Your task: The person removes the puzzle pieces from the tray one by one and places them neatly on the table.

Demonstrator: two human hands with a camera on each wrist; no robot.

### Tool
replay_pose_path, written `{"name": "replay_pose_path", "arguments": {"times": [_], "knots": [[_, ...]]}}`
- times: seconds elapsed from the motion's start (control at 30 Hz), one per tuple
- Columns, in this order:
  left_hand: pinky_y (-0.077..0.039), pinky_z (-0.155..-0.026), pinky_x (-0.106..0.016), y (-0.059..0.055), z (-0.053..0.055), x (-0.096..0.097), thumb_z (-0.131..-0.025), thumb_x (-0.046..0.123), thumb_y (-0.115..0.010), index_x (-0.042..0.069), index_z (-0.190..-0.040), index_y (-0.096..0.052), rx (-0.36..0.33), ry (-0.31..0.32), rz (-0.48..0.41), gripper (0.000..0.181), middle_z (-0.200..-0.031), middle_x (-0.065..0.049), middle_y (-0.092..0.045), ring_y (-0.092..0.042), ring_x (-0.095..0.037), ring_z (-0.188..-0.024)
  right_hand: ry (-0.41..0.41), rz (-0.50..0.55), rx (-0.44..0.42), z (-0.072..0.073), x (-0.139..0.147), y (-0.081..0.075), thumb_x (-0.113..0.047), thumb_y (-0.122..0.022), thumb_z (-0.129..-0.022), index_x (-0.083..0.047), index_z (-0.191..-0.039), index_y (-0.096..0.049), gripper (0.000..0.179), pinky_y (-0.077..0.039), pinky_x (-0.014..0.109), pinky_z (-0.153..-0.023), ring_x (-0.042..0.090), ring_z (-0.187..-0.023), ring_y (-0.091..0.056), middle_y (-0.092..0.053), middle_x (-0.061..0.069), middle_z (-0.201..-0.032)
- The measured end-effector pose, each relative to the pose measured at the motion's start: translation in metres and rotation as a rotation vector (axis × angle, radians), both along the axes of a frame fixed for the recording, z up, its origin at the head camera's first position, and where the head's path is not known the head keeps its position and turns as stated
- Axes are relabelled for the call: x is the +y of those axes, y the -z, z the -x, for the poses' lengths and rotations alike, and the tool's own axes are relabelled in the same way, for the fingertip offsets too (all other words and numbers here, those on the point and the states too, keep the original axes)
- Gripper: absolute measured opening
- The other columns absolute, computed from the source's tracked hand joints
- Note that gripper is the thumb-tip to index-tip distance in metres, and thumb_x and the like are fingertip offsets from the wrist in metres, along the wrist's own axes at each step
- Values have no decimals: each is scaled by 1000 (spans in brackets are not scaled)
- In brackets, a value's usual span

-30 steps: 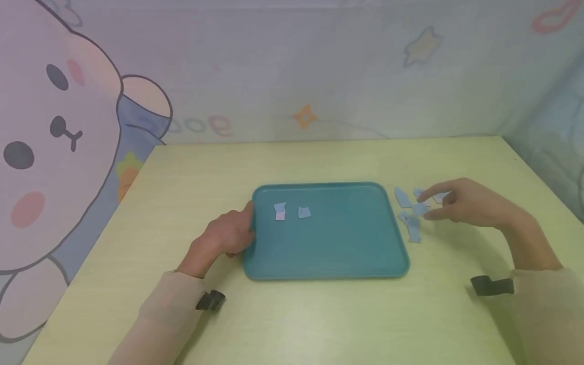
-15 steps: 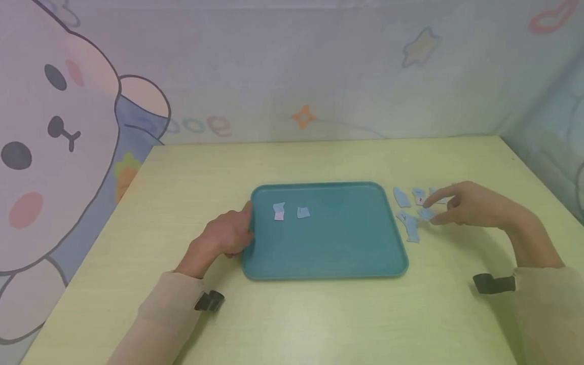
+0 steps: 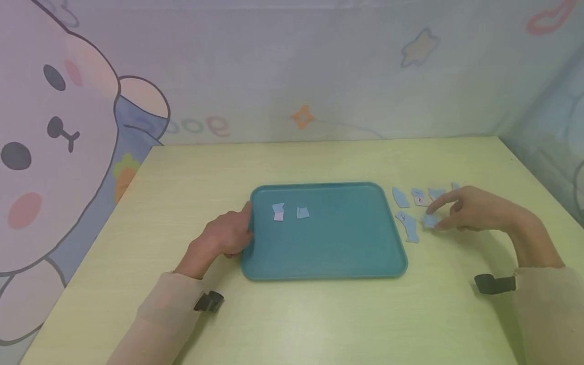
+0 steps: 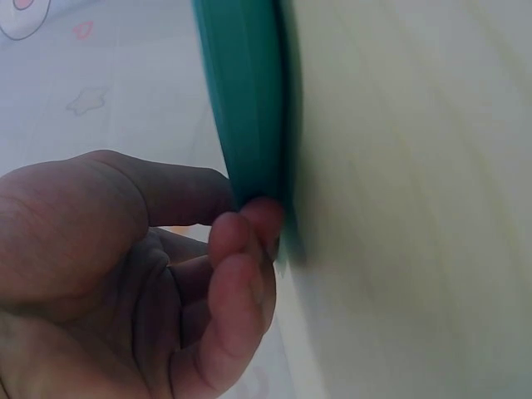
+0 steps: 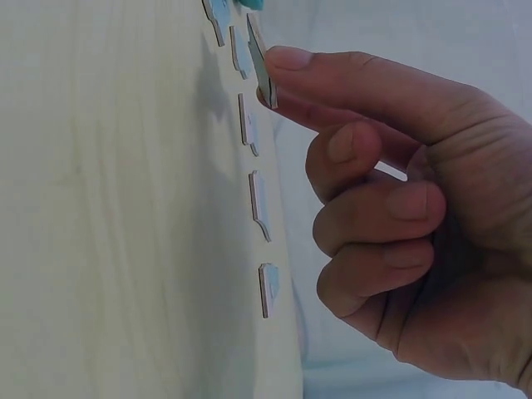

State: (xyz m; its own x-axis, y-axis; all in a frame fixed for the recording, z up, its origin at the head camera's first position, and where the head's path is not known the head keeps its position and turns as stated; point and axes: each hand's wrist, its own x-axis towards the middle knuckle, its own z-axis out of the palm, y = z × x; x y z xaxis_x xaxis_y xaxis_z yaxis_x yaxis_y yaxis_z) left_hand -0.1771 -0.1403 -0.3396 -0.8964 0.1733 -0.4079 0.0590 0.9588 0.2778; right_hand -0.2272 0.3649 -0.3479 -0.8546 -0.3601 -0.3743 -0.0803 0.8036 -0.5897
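Beside the teal tray [image 3: 347,248], right fingers [image 5: 391,87] pinch a thin pale-blue piece [image 5: 260,62] while left fingers [image 4: 233,299] grip the rim [image 4: 241,100].

A teal tray [image 3: 328,251] on a pale table [image 3: 319,324]
The left hand [image 3: 226,233] holds the tray's left edge; two paper-thin bits [image 3: 278,212] lie inside. To its right, the right hand [image 3: 476,209] pinches a blue piece [image 3: 430,221] near loose pieces [image 3: 408,228].

The pale, faintly grained tabletop [image 3: 319,322] bears a teal tray [image 3: 328,243] and, near the tray's right side, five small flat pieces [image 3: 410,227].
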Motion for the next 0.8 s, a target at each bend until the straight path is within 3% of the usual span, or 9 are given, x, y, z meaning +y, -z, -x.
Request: {"name": "replay_pose_path", "arguments": {"times": [0.3,0.8], "knots": [[-40,-50,-29,1,-1,1,-102,6,-45,-6,-166,-9,6,-3,-5,74,-70,-10,-58,-56,-18,-51,-13,-14,-9,2,0,2,-28,-86,-86,-9,-126,-73,46,-40,27,-54,6,-54,-37,-43,-4,-63],[-40,-49,-29,3,-1,0,-103,6,-46,-7,-165,-10,22,7,-6,73,-69,-10,-59,-58,-18,-50,-4,16,-38,5,0,11,-20,-85,-86,-3,-129,-70,49,-40,26,-54,5,-53,-36,-42,-5,-64]]}}
